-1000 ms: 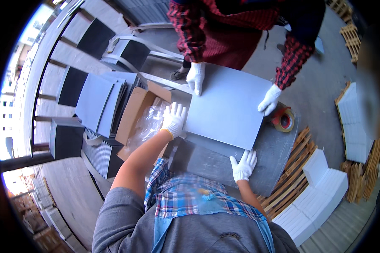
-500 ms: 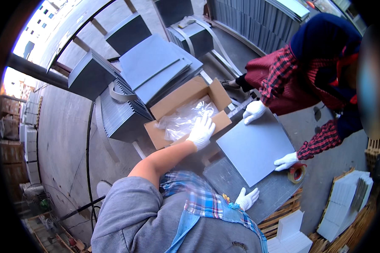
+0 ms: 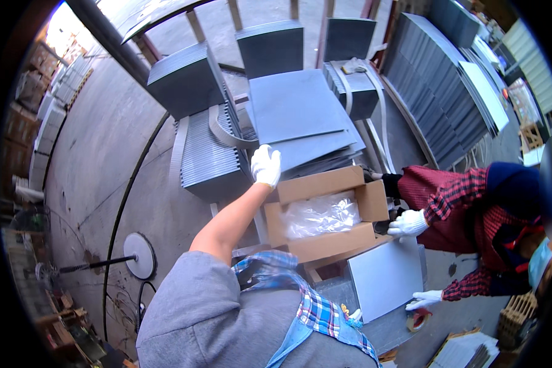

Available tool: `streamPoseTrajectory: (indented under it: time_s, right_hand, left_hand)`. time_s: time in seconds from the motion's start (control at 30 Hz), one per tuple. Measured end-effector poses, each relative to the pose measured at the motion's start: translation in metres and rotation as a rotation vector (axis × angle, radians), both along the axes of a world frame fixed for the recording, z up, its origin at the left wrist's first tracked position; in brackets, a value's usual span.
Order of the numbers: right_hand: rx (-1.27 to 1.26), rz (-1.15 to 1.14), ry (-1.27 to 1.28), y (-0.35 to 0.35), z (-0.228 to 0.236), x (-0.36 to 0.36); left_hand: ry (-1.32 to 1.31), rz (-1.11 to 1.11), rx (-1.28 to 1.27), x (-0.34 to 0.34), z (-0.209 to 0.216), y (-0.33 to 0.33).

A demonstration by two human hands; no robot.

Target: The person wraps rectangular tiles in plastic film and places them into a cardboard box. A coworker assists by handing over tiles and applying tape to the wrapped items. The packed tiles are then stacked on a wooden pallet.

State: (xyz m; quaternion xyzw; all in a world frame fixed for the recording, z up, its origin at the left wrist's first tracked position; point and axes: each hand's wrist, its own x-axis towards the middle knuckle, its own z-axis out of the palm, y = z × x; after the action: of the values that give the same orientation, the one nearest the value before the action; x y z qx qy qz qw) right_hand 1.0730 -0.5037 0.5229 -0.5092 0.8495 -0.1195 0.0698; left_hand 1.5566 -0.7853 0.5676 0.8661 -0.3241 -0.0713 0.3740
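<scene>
cardboard box (image 3: 325,216) | open, clear plastic liner (image 3: 322,214) inside | left hand (image 3: 266,165) spread flat at grey tiles (image 3: 300,119) | right hand hidden

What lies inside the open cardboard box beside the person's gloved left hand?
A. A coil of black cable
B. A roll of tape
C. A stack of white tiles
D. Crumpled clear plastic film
D. The open cardboard box holds only crumpled clear plastic film, just right of the gloved left hand, which rests at the edge of the grey slabs.
</scene>
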Motion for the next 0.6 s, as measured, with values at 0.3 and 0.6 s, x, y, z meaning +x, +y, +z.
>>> streamPoseTrajectory:
  time_s: [0.3,0.6]
  right_hand:
    - [-0.076,0.708,-0.191,-0.154,0.076,0.1]
    - [-0.141,0.784,-0.305,-0.249,0.089,0.197]
  left_hand:
    - [0.121,0.07,0.213,0.047,-0.011,-0.031]
    - [0.106,0.068,0.192,0.059,-0.017,-0.022]
